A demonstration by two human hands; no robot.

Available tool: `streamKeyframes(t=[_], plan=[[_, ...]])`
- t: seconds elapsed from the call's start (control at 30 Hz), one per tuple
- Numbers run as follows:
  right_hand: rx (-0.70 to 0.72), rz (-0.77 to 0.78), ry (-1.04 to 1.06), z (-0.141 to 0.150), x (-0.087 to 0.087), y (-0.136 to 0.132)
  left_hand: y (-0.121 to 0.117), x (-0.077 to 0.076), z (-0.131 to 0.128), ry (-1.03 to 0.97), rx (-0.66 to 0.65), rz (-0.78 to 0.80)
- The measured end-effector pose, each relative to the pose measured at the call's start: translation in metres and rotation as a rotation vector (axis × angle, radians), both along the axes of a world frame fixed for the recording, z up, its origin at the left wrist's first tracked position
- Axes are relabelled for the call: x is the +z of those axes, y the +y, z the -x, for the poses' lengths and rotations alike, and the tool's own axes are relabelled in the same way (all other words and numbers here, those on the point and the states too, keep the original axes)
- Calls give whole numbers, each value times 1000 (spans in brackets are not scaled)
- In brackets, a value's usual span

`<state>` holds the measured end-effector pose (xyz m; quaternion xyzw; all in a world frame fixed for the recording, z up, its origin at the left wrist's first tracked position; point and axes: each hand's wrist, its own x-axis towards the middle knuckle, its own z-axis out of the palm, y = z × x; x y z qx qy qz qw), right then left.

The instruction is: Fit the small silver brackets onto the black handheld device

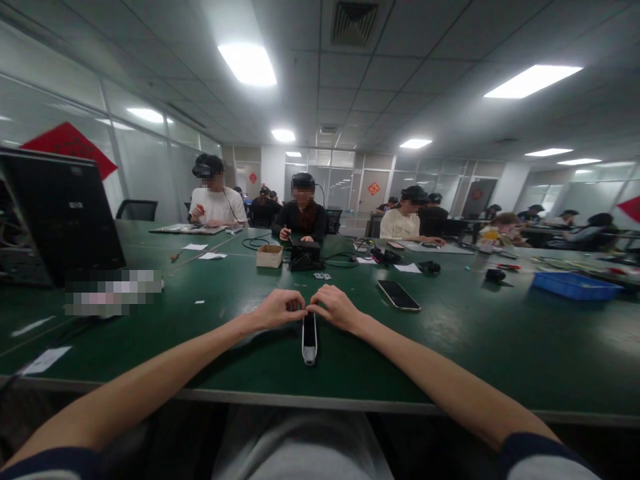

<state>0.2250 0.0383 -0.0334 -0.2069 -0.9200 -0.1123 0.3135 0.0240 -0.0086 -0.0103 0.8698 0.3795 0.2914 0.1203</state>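
A slim white pen-shaped device (pixel 309 340) with a long dark face lies on the green table, its pale, narrow tip pointing toward me. At its far end, my left hand (pixel 281 309) is closed, with thumb and curled fingers pinched against the device's edge. My right hand (pixel 336 308) meets it from the other side, thumb and fingers also pinched there. The fingertips of both hands nearly touch and cover that end, so any small part between them is hidden.
A phone (pixel 399 295) lies to the right of my hands. Beyond them stand a small open box (pixel 269 257) and a black box (pixel 305 255) among cables. A computer tower (pixel 63 213) is at left, a blue tray (pixel 575 287) at right. Several people sit across the table.
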Motion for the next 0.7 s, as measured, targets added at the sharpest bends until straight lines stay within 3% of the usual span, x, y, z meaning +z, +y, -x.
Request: streamKeyframes(t=[0.23, 0.4, 0.7], plan=[[-11, 55, -30, -6, 5, 2, 13, 0, 18, 41, -93, 25], [-18, 150, -65, -20, 10, 5, 24, -1, 33, 122, -20, 56], [24, 311, -205, -26, 8, 5, 23, -13, 26, 51, -7, 154]])
